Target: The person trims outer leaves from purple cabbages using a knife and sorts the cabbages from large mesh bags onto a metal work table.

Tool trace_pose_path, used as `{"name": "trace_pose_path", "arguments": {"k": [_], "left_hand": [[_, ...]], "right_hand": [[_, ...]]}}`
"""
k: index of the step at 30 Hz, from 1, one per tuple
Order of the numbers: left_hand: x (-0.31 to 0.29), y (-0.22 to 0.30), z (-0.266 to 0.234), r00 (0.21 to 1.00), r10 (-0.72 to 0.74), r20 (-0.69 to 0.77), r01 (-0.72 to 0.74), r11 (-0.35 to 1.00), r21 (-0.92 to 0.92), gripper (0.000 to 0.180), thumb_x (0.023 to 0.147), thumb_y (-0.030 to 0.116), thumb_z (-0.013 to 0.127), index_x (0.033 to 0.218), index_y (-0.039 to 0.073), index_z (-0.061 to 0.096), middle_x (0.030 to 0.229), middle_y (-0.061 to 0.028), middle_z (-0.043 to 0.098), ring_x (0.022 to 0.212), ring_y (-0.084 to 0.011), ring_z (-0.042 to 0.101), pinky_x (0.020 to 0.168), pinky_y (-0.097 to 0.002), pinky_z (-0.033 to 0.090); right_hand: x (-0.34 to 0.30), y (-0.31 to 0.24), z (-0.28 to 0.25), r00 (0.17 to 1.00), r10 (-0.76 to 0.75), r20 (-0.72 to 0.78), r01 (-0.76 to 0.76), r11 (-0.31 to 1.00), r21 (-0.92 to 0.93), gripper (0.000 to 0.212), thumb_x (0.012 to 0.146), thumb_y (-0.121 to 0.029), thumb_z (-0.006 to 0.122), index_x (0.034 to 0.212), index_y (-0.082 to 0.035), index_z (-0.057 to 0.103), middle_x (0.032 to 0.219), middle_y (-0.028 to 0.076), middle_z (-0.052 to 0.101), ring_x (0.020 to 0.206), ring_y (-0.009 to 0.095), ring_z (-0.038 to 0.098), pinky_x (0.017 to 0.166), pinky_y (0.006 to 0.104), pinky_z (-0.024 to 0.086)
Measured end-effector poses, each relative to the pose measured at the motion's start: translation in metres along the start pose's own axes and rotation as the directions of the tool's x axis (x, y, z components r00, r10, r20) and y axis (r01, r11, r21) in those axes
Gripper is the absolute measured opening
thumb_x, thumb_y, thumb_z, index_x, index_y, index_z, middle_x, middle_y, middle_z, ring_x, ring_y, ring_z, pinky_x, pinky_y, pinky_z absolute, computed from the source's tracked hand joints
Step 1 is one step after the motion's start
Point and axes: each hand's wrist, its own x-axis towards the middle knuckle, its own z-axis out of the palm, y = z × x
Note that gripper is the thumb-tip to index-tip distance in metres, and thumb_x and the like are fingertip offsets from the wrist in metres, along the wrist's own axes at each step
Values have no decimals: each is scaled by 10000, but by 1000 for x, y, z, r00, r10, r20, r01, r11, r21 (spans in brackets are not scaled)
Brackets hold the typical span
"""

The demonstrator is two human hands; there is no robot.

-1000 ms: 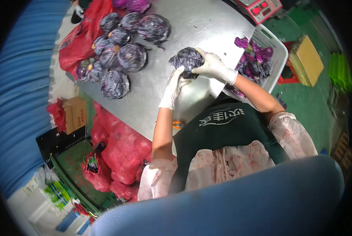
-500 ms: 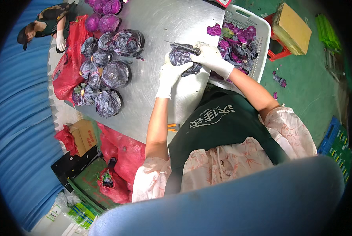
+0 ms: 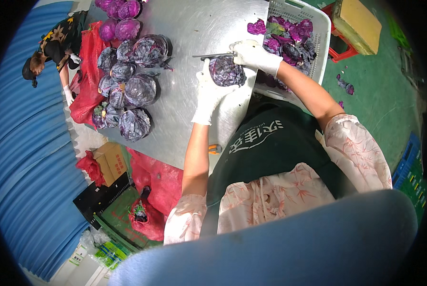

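Blue curtain (image 3: 27,143): It hung in folds down the left side of the room.
Green floor (image 3: 366,95): It lay on the right, with a few bits of leaf on it.
Metal table (image 3: 175,105): It was grey, flat and shiny. Round things could roll on it, which may be why most sat bunched on the left.
Other person (image 3: 56,43): They were at the far left, wearing white gloves, by a red bag (image 3: 89,76) on the table's left edge.
White crate (image 3: 326,47): It stood by the table's right edge with loose purple leaves (image 3: 289,52) inside, likely there so the right hand could reach it easily.
Red sacks (image 3: 158,183): They lay low on the near left, beside the table.
Cabbages: Dark ones (image 3: 139,89) sat on the left. Bright purple ones (image 3: 127,28) sat farther off, maybe to keep the two looks sorted.
Left hand (image 3: 208,90): It was cupped snugly around the left and near sides of one dark cabbage (image 3: 226,72), probably to stop it turning.
That cabbage: It was near the table's right edge, close to the person.
Right hand (image 3: 254,56): Its fingers were curled around the knife's handle.
Knife (image 3: 211,56): Its thin blade pointed left along the cabbage's far side. I could not tell if they touched.
Orange tool (image 3: 215,149): It lay at the table's near edge.
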Motion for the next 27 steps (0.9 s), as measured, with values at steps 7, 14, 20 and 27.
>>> {"name": "trace_pose_path", "arguments": {"k": [7,14,20,27], "left_hand": [[1,5,2,956,239,-172,-252,966,-60,1065,493,381,894,1320,-67,395,1112,-208,610,1018,-301,610,926,-372,476],[14,44,-15,967,252,-32,-250,926,-283,704,509,325,870,1068,-7,600,1029,-139,669,936,-246,643,868,-345,492],[7,31,3,996,63,-66,-55,993,109,1061,510,402,884,1361,4,392,1211,-231,500,1124,-344,522,966,-399,437],[-14,-32,7,959,255,-121,-274,943,-188,1198,464,348,923,1383,-22,250,1274,-216,449,1183,-318,493,1021,-391,403]], "right_hand": [[5,-49,-8,956,210,204,-148,948,-281,558,674,-378,695,1116,-49,602,887,165,652,842,322,637,812,390,499],[14,-39,-41,895,232,380,-221,973,-72,412,673,-244,627,996,10,606,795,205,624,755,315,626,678,403,494],[7,-10,-22,954,222,199,-166,950,-266,331,743,-214,568,985,7,619,872,191,639,803,339,627,753,389,495],[-11,48,-64,759,625,-182,-646,688,-332,280,763,-304,612,874,-50,647,887,138,665,830,313,642,733,413,511]]}}
